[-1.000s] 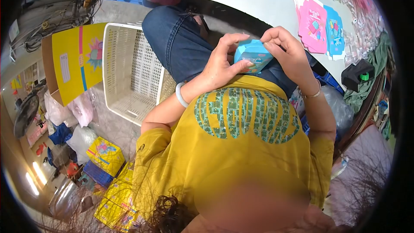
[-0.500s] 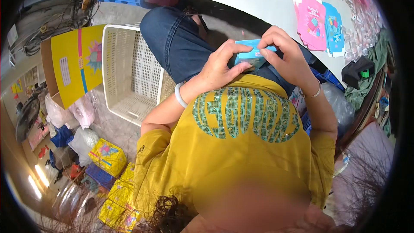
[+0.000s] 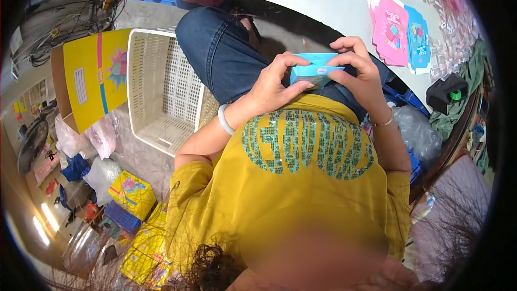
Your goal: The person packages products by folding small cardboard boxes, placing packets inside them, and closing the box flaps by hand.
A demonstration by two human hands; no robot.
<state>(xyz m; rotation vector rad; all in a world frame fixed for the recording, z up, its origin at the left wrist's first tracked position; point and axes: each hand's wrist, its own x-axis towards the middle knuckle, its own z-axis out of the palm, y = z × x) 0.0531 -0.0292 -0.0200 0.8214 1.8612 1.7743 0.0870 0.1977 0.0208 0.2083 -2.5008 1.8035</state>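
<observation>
blue box [image 3: 308, 78]: between my 2 hands, just past my shirt hem & over my jeans [image 3: 207, 48]; can't tell if its base rests on them.
l hand [image 3: 272, 86]: pinching the l end, thumb on the near face, index bent over the top edge.
r hand [image 3: 363, 78]: pinching the r corner, thumb on near face, 1 finger hooked over the top; another finger's up by the far edge, contact unclear.
flap [image 3: 321, 57]: far side of box, standing up, w/ a gap btwn it & the near face.
vs 1 s ago: box was tipped, more of its printed face showing; now it sits squarer to me.
vs 0.5 s ago: r fingers were at the top, nearer mid-box; now they're out at the r end & the gap shows more.
meaning: my read, top's not closed, flap's loose, both ends steadied.
white table [image 3: 334, 0]: ahead of me, w/ pink cards [image 3: 390, 35] & blue cards [image 3: 417, 37] fanned on the r, well apart from my hands.
white basket [image 3: 132, 97]: on my l, beside my leg, yellow carton [image 3: 89, 81] just past it.
</observation>
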